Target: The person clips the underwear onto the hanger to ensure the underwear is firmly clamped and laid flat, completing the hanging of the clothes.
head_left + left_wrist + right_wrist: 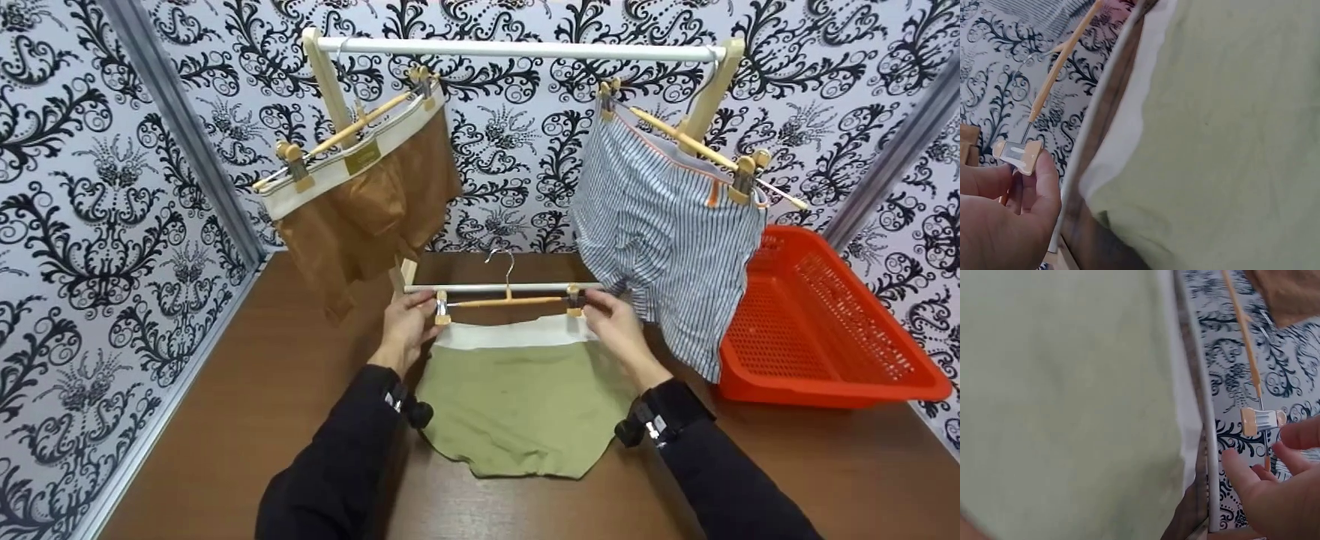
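Note:
Green shorts (517,405) with a white waistband (517,334) lie spread on the brown table, waistband toward the rack. Above that waistband is a wooden clip hanger (510,301) with a metal hook. My left hand (409,322) holds the hanger's left clip (1019,154) between thumb and fingers. My right hand (615,322) is at the other end, its fingers spread apart beside the right clip (1262,421). In both wrist views the clips show apart from the waistband, with no cloth between their pads.
A rack with a white top rail (517,49) stands at the back. From it hang brown shorts (382,202) on the left and striped shorts (660,217) on the right, both on clip hangers. A red plastic basket (832,390) sits at the right. Patterned walls enclose the table (247,420).

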Motion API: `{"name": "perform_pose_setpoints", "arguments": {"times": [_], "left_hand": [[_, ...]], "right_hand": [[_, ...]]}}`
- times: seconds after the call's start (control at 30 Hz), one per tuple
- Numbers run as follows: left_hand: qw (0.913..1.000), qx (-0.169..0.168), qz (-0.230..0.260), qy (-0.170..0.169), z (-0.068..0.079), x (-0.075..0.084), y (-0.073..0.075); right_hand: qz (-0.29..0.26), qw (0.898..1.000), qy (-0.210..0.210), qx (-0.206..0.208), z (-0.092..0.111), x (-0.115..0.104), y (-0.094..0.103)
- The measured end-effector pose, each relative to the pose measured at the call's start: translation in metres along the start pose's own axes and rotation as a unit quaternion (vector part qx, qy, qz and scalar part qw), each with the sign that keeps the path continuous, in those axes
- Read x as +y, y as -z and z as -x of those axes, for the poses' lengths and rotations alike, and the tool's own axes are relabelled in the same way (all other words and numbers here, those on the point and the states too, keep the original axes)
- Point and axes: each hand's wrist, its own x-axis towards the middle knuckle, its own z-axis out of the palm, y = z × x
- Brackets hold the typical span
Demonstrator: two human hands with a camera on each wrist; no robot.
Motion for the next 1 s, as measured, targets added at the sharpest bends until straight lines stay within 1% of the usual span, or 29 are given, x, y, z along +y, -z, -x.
{"name": "perform_pose_setpoints", "arguments": {"times": [0.07, 0.1, 0.13, 0.2, 0.27, 0.37, 0.43, 0.5, 0.6, 0.7, 0.8, 0.87, 0.93, 1.0], "left_hand": [[0.9999, 0.005, -0.01, 0.003, -0.004, -0.004, 0.0], [0.9999, 0.006, -0.015, 0.001, -0.006, -0.005, 0.0], [0.9998, 0.007, -0.021, 0.0, -0.008, -0.007, 0.0], [0.9994, 0.005, -0.035, -0.004, -0.011, -0.009, 0.0], [0.9989, 0.001, -0.046, -0.005, -0.013, -0.012, 0.001], [0.998, -0.005, -0.062, -0.006, -0.016, -0.014, 0.003], [0.9974, -0.01, -0.071, -0.009, -0.017, -0.015, 0.004], [0.9961, -0.015, -0.085, -0.017, -0.019, -0.016, 0.004], [0.9918, -0.024, -0.122, -0.03, -0.02, -0.017, 0.003], [0.984, -0.031, -0.169, -0.048, -0.02, -0.019, 0.0], [0.9736, -0.039, -0.209, -0.083, -0.019, -0.022, -0.003], [0.9641, -0.046, -0.237, -0.111, -0.019, -0.024, -0.005], [0.9514, -0.049, -0.271, -0.137, -0.018, -0.025, -0.006], [0.9377, -0.046, -0.31, -0.15, -0.018, -0.024, -0.007]], "right_hand": [[0.054, 0.998, 0.021, -0.008, -0.001, 0.003, 0.0], [0.067, 0.997, 0.028, -0.016, -0.001, 0.004, 0.001], [0.065, 0.997, 0.027, -0.023, -0.002, 0.005, 0.001], [0.021, 0.999, 0.006, -0.034, -0.003, 0.007, 0.003], [-0.042, 0.998, -0.023, -0.04, -0.005, 0.008, 0.004], [-0.132, 0.988, -0.064, -0.039, -0.008, 0.011, 0.006], [-0.156, 0.984, -0.08, -0.04, -0.009, 0.013, 0.007], [-0.168, 0.981, -0.088, -0.042, -0.01, 0.015, 0.008], [-0.177, 0.978, -0.102, -0.041, -0.01, 0.018, 0.011], [-0.179, 0.977, -0.109, -0.04, -0.011, 0.021, 0.013], [-0.167, 0.979, -0.111, -0.04, -0.011, 0.025, 0.015], [-0.165, 0.979, -0.112, -0.041, -0.011, 0.028, 0.015], [-0.164, 0.979, -0.114, -0.044, -0.011, 0.029, 0.016], [-0.166, 0.978, -0.117, -0.048, -0.011, 0.029, 0.016]]}}
